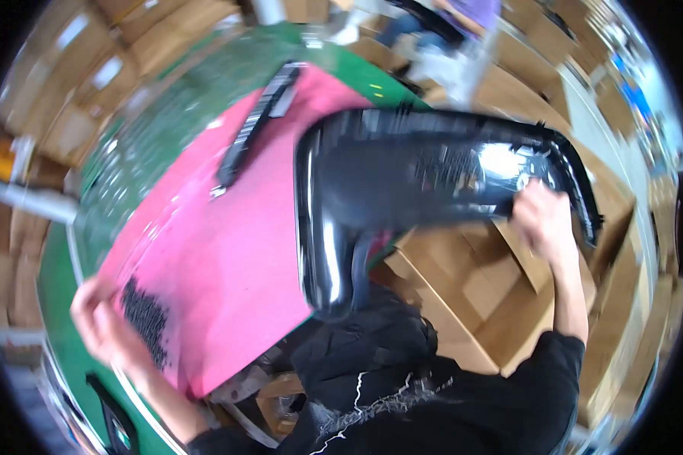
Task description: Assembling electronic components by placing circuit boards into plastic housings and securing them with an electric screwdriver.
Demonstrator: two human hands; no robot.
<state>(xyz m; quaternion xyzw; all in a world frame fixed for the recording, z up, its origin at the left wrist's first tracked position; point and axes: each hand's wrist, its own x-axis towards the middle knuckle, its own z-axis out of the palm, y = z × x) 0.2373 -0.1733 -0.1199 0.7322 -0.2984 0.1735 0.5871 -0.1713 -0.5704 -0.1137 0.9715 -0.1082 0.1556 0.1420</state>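
Pink mat [228,250] fills the left of my view, and my left hand [102,322] clutches its near corner at about eight o'clock, beside a patch of small black bits [146,318]. Glossy black plastic moulding [432,178] hangs above cardboard boxes [463,288], its long axis running nine to three, one end hooking down toward six. My right hand [542,216], arm stretched up from five o'clock, grips its right end.
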